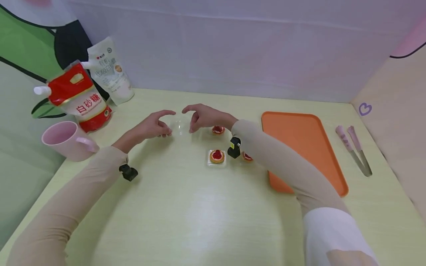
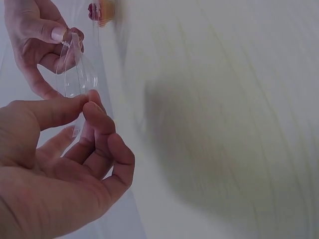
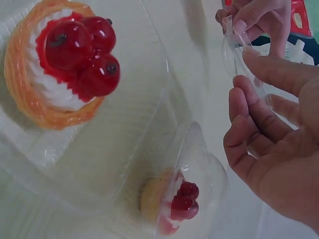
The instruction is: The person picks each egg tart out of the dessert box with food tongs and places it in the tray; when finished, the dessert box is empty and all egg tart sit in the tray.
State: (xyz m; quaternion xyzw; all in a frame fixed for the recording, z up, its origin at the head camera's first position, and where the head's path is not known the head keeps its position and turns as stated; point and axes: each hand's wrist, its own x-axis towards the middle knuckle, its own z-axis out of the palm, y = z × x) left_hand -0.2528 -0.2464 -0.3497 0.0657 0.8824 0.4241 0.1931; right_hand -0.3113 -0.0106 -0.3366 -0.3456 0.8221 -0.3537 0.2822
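A clear plastic lid-like piece hangs between the two hands above the far part of the table. My left hand pinches one side of it between thumb and fingertips. On the opposite side, my right hand pinches its edge the same way. Close by the right forearm sit three small cherry tarts: one tart in a clear square container, another tart beside the right wrist, and a third tart partly hidden by the sleeve. A domed clear cover shows over one in the right wrist view.
An orange tray lies to the right, partly under the right forearm in view, with pink-handled tongs beyond it. At the left stand a pink mug, a red sugar bag and a white spouted pouch.
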